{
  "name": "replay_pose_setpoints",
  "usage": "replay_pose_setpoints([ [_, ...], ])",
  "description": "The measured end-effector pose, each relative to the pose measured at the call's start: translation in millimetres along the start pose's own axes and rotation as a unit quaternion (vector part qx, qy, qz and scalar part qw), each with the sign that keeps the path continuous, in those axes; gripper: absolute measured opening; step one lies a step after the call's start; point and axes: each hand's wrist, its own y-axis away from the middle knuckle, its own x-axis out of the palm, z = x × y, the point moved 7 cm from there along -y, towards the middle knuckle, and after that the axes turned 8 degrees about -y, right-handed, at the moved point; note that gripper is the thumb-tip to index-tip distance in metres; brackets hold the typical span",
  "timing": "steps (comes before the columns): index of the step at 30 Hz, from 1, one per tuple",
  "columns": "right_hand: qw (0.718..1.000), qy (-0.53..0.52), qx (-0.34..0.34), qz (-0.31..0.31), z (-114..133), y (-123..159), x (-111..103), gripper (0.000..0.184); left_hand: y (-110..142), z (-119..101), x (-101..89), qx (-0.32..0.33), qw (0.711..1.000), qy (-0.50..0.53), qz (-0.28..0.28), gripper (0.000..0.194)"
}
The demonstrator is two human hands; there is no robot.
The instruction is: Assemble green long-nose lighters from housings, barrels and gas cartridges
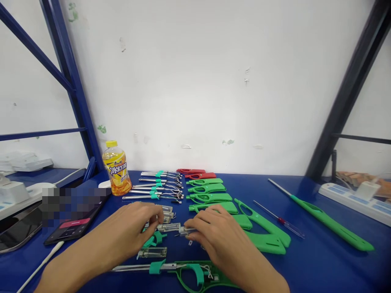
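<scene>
Clear tank (pixel 170 227), between left grip (pixel 142 219), right grip (pixel 212 228)

Below centre, the right hand (pixel 210 226) hides part of a clear piece (pixel 183 231); at left, pixelation obscures part of a phone (pixel 71 228); the right edge crops a power strip (pixel 336 193), the bottom edge the left forearm (pixel 85 254).

Blue table (pixel 324 276): clear cartridges (pixel 152 252), green casings (pixel 220 197), bottle (pixel 119 171)
</scene>
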Motion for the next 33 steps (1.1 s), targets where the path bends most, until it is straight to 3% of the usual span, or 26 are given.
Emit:
replay_pose_setpoints([
  [7,0.995,0.015,0.033,-0.090,-12,4,-15,0.016,-13,-33,27.5,0.099,0.995,0.010,0.005,0.023],
  [13,0.988,0.009,0.065,-0.137,-24,7,-23,0.016,-28,-56,50.7,0.111,0.993,-0.024,0.006,0.022],
  [18,0.987,-0.018,0.054,-0.150,-19,7,-24,0.018,-33,-57,60.2,0.130,0.991,-0.030,0.002,0.012],
  [26,0.986,-0.042,0.017,-0.161,-12,7,-25,0.020,-28,-67,57.0,0.157,0.986,-0.054,-0.021,0.021],
  [33,0.983,-0.034,0.012,-0.179,-11,7,-31,0.015,-25,-53,35.7,0.087,0.993,-0.011,-0.076,0.018],
])
